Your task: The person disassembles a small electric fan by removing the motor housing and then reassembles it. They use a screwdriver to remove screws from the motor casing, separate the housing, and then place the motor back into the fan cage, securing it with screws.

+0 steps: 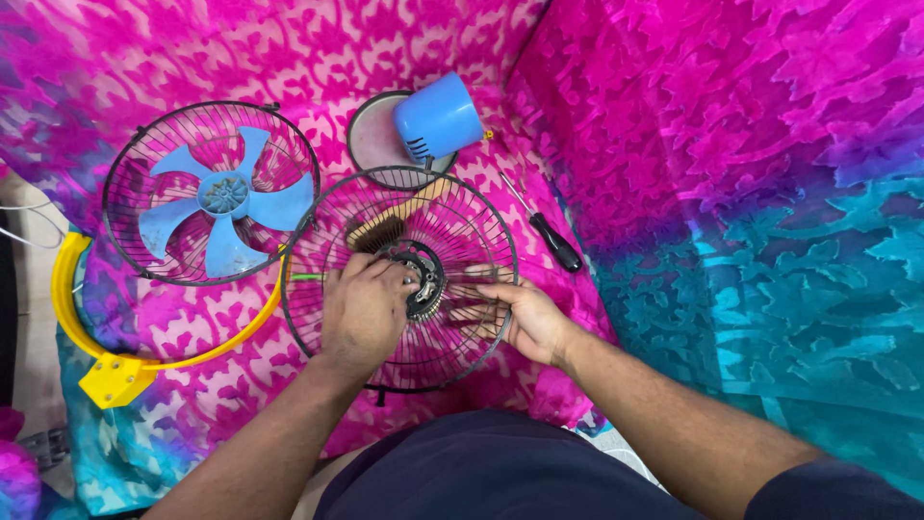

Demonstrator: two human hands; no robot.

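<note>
on the dark wire fan guard [462, 356], hold steady with spread right hand [527, 320], keep left hand [366, 310] fingers pinching the black middle ring [423, 279] square.

Both hands are crowding the wire grille [399, 279]: the left hand [364, 310] is covering its left half, the right hand [525, 318] its right edge, leaving only the upper wires open. Behind it, the blue motor housing [438, 119] and a round plate [371, 140] are blocking the way up. To the left, the second grille with its blue blade [212, 193] is sitting almost touching, and the yellow bracket [111, 371] is curving beneath it. The screwdriver [547, 231] is lying just right (cloth beyond it is rising steeply).
</note>
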